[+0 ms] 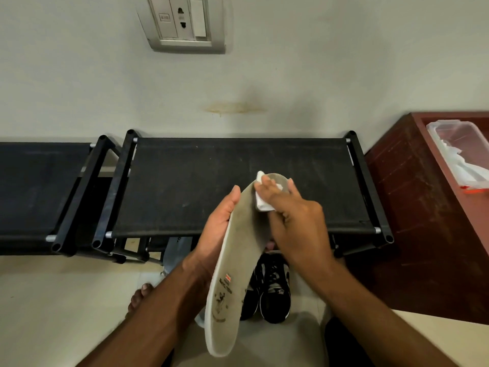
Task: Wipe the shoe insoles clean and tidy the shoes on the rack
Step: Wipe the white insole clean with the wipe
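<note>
Across the middle of the frame stands a black shoe rack with a fabric top, against a pale wall; a second black rack sits just beside it at the left edge. At the right edge is a reddish-brown cabinet, with a clear plastic box holding white wipes in its upper corner. High on the wall, upper centre, is a switch-and-socket plate. In the lower centre, a long grey insole is held up in front of the rack, its toe end uppermost. The left hand cradles it from behind, fingers curled round its edge. The right hand presses a white wipe against the insole's upper part, fingers bent over it. Below, on the floor, lies a pair of black-and-grey sneakers, and a bare foot shows at lower left.
</note>
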